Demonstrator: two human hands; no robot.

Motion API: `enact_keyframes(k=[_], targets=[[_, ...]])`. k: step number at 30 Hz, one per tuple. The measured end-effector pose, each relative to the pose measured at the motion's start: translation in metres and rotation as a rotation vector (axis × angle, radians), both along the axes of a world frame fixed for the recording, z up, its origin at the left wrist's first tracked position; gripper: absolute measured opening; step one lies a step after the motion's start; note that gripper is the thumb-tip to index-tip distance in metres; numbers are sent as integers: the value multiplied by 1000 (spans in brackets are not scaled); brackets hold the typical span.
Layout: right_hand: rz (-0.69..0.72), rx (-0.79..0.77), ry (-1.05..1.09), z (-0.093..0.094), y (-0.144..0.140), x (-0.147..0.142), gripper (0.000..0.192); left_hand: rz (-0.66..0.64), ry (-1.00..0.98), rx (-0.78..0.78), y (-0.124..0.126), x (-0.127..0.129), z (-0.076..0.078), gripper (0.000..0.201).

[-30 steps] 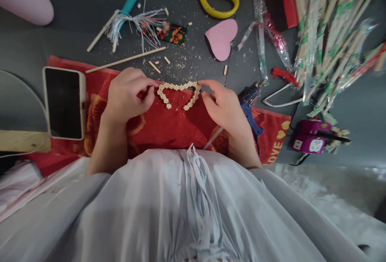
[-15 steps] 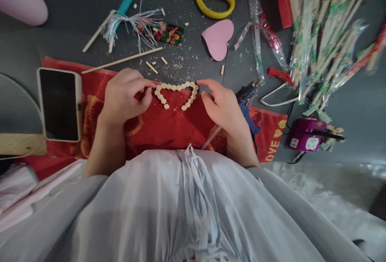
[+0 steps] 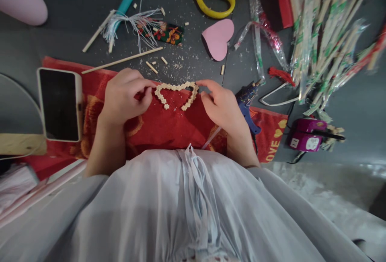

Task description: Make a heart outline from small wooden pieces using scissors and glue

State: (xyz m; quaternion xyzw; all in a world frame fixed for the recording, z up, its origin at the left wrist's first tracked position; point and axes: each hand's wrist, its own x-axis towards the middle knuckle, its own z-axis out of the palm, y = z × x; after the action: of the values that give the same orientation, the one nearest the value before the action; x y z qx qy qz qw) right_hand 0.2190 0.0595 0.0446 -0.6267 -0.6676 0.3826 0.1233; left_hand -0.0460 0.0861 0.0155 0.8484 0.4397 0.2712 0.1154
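**Wooden heart outline sits steady between my fingertips**

Wooden bits, cut short and glued side by side, make up the open heart outline (image 3: 176,93), and everything else I place from it. It lies on the red cloth (image 3: 163,127), right at that cloth's far edge, with its two lower ends still apart and pointing back toward me.

My left hand (image 3: 125,95) is just left of the heart, thumb and forefinger drawn together in a pinch at its left shoulder; whether they grip the wood or only touch it, I cannot tell. My right hand (image 3: 221,105) is just right of it, forefinger stretched out to the heart's right shoulder, the other fingers loosely curled and holding nothing.

Against the frames from a second and half a second back, almost nothing has shifted. The heart keeps the same shape and the same spot on the cloth, and my right forefinger has crept only a touch closer to its corner. I judge this a moment of steadying and checking the shape, not of adding a piece.

Beyond the heart lie loose wood offcuts (image 3: 152,67) and a long stick (image 3: 122,60) on the dark table (image 3: 75,8), with a pink paper heart (image 3: 217,38) further right. The blue glue gun (image 3: 247,105) rests just right of my right hand, and the phone (image 3: 59,104) lies well left of the heart.
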Motion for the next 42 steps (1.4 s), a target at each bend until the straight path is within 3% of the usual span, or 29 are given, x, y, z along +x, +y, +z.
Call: enact_keyframes(k=[10, 19, 28, 38, 42], targets=[[6, 19, 1, -1, -1, 0, 39, 13, 5, -65, -2, 0, 3, 12], [3, 36, 19, -1, -1, 1, 39, 13, 33, -64, -1, -3, -2, 12], [2, 28, 12, -1, -1, 1, 40, -73, -44, 125, 1, 1, 1, 11], [8, 37, 21, -1, -2, 1, 40, -2, 54, -54, -2, -4, -1, 12], [10, 23, 8, 0, -2, 0, 41, -28, -18, -74, -1, -4, -2, 14]])
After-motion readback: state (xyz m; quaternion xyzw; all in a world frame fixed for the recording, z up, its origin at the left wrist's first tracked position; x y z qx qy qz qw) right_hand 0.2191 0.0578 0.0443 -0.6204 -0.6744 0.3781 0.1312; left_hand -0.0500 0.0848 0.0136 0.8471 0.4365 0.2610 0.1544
